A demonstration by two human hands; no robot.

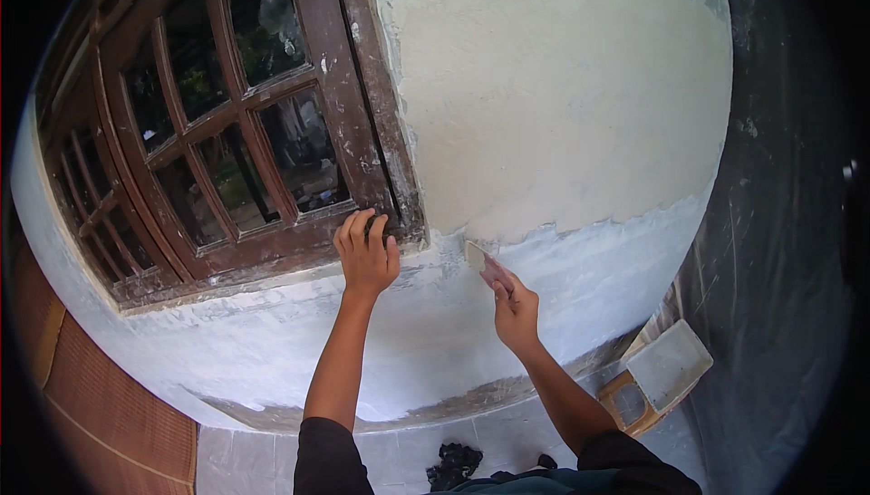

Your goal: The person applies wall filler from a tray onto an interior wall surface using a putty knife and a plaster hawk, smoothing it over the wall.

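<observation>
My left hand point(366, 255) rests with bent, separated fingers on the lower right corner of the brown wooden window point(245, 105), which is flecked with pale smears. In my right hand point(513, 309) is a putty scraper point(480, 259), its blade against the wall just right of that corner. The wall has a cream coat point(562, 87) above and a patchy whitish band point(589, 269) below, meeting at a ragged edge near the blade.
At the lower right a pale plastic tray point(669, 364) sits on a tan stool point(623, 404). Dark sheeting point(770, 223) hangs at the right. Brown woven matting point(109, 413) is at the lower left. Black crumpled material point(453, 463) lies on the grey tiled floor point(236, 463).
</observation>
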